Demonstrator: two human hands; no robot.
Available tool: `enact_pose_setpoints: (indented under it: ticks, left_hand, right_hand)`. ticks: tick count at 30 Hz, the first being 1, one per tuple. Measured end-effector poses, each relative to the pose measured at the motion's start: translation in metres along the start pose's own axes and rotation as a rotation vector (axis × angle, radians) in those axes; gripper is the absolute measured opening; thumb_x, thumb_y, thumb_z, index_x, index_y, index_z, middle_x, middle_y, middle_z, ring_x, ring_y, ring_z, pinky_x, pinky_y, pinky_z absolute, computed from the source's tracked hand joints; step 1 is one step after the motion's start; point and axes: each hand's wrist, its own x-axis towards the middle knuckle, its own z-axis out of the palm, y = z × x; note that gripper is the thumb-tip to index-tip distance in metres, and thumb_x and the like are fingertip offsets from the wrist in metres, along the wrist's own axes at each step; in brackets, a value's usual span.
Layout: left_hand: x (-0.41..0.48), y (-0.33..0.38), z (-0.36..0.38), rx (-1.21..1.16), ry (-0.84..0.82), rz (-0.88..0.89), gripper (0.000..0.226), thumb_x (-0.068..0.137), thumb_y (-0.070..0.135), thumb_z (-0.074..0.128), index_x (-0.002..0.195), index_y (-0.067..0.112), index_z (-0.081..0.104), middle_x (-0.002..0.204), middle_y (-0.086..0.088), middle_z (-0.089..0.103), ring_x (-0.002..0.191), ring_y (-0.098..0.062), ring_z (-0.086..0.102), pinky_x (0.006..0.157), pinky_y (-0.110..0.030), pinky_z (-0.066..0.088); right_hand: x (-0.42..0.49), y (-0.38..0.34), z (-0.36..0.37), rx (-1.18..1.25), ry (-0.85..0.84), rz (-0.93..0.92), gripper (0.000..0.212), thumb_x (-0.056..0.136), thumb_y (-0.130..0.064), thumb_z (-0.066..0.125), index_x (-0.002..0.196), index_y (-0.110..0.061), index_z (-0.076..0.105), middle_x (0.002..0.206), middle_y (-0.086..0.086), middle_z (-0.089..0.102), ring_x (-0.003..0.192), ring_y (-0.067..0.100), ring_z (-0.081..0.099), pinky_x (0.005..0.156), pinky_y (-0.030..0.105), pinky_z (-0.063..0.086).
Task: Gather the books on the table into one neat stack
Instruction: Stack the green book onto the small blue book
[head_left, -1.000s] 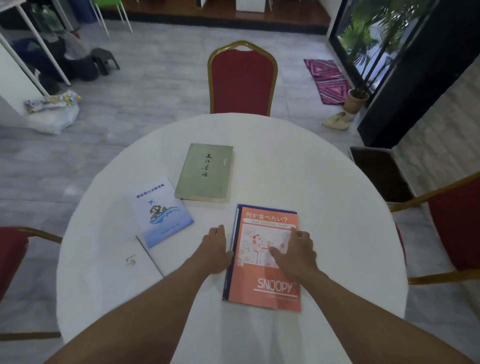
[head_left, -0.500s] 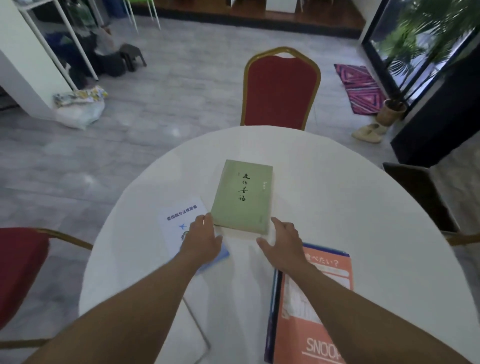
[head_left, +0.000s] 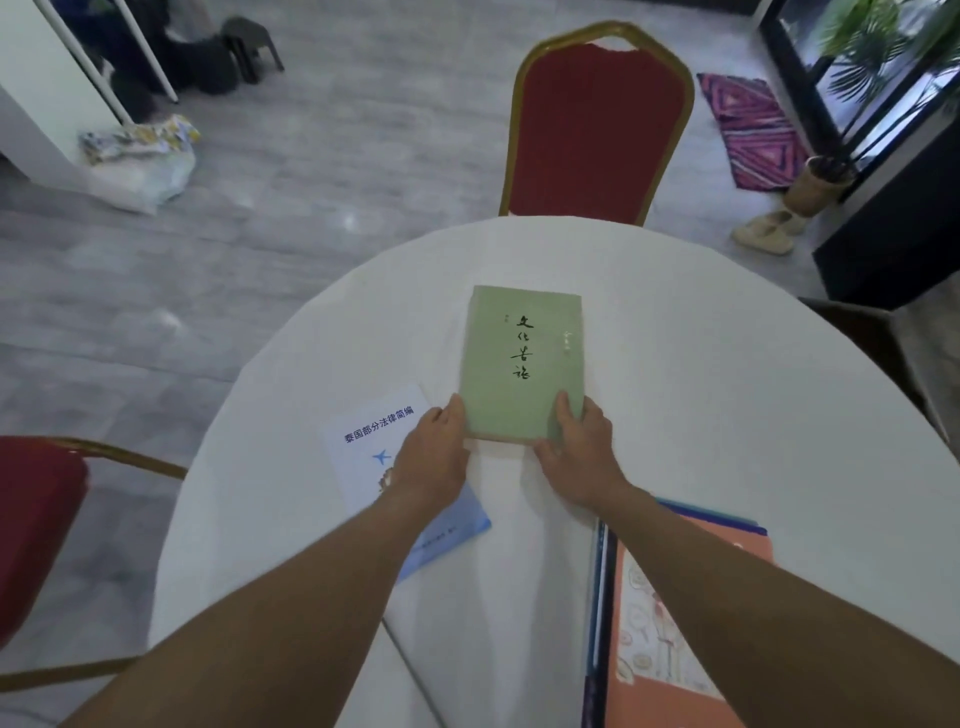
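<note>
Green book lies straight ahead, long axis pointing away.
Left hand and right hand grasp its near corners equally.

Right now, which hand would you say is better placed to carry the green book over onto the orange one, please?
Probably the right hand: it grips the green book and the orange book lies on its side.

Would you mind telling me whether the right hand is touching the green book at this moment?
Touching. The head view shows the right hand gripping the near right corner of the green book, thumb lying on its cover.
</note>
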Motion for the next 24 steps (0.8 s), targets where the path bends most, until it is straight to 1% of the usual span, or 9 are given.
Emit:
enact_pose_setpoints:
  ticks: [3,5,8,11,14,15,17,20,24]
  left_hand:
    - [-0.006,-0.005,-0.003,-0.023,-0.053,0.040,0.072,0.096,0.013,0.052,0.155,0.006,0.012,0.154,-0.010,0.034,0.144,-0.027,0.026,0.112,-0.040,0.033]
    - [-0.016,-0.009,-0.009,-0.044,-0.049,0.072,0.070,0.098,0.014,0.051,0.156,0.009,0.012,0.161,-0.004,0.022,0.151,-0.021,0.013,0.118,-0.037,0.025]
    - [-0.034,-0.019,-0.016,-0.034,0.012,0.146,0.070,0.099,0.011,0.050,0.157,0.010,0.011,0.166,-0.003,0.010,0.154,-0.019,0.003,0.122,-0.031,0.013]
    - [-0.058,-0.030,-0.019,-0.104,0.020,0.145,0.070,0.098,0.004,0.048,0.158,0.017,0.012,0.165,0.003,0.006,0.153,-0.015,0.002,0.116,-0.020,0.007]
    - [-0.082,-0.048,-0.016,-0.111,0.033,0.077,0.068,0.096,0.003,0.050,0.156,0.009,0.018,0.164,-0.006,0.013,0.153,-0.021,0.011,0.121,-0.024,0.010]
    - [-0.089,-0.054,-0.013,-0.102,0.051,0.031,0.068,0.095,0.006,0.053,0.155,0.004,0.021,0.163,-0.011,0.018,0.152,-0.025,0.016,0.123,-0.031,0.015]
    - [-0.102,-0.061,-0.008,-0.075,0.082,-0.098,0.069,0.093,0.015,0.057,0.152,0.000,0.025,0.155,-0.017,0.028,0.144,-0.034,0.028,0.117,-0.040,0.030]
    - [-0.115,-0.063,-0.007,-0.010,0.070,-0.296,0.061,0.093,0.027,0.057,0.142,0.001,0.031,0.141,-0.018,0.031,0.129,-0.035,0.035,0.105,-0.038,0.037]
    - [-0.112,-0.061,-0.006,-0.147,0.080,-0.436,0.054,0.089,0.019,0.061,0.131,-0.004,0.037,0.133,-0.023,0.035,0.123,-0.037,0.042,0.100,-0.033,0.037]
  right_hand:
    - [-0.006,-0.005,-0.002,0.002,-0.010,0.029,0.075,0.098,-0.033,0.057,0.160,-0.012,0.020,0.163,0.029,0.010,0.148,0.045,0.017,0.121,0.041,0.018]
    - [-0.019,-0.011,0.000,-0.018,0.071,0.029,0.072,0.096,-0.036,0.059,0.158,-0.016,0.027,0.164,0.024,0.010,0.148,0.043,0.017,0.120,0.045,0.022]
    - [-0.041,-0.024,0.008,-0.022,0.209,-0.020,0.066,0.090,-0.038,0.065,0.149,-0.017,0.043,0.155,0.017,0.029,0.141,0.037,0.029,0.111,0.048,0.031]
    - [-0.061,-0.041,0.019,0.036,0.207,-0.076,0.057,0.089,-0.036,0.068,0.139,-0.014,0.051,0.132,0.012,0.045,0.124,0.033,0.043,0.102,0.043,0.036]
    - [-0.075,-0.053,0.033,0.095,0.090,-0.106,0.056,0.094,-0.036,0.064,0.142,-0.011,0.050,0.131,0.013,0.049,0.127,0.032,0.045,0.106,0.041,0.035]
    - [-0.078,-0.055,0.037,0.093,0.047,-0.109,0.058,0.096,-0.038,0.062,0.144,-0.010,0.048,0.134,0.014,0.049,0.130,0.033,0.044,0.108,0.040,0.034]
    - [-0.082,-0.058,0.045,0.064,-0.045,-0.103,0.066,0.096,-0.044,0.061,0.148,-0.008,0.043,0.140,0.016,0.047,0.135,0.034,0.041,0.111,0.039,0.032]
    - [-0.085,-0.066,0.054,0.026,-0.142,-0.112,0.069,0.091,-0.045,0.067,0.143,-0.004,0.046,0.138,0.018,0.046,0.133,0.036,0.041,0.110,0.038,0.034]
    - [-0.086,-0.080,0.064,0.035,-0.198,-0.060,0.075,0.085,-0.041,0.075,0.143,-0.005,0.044,0.138,0.019,0.042,0.132,0.037,0.041,0.108,0.037,0.035]
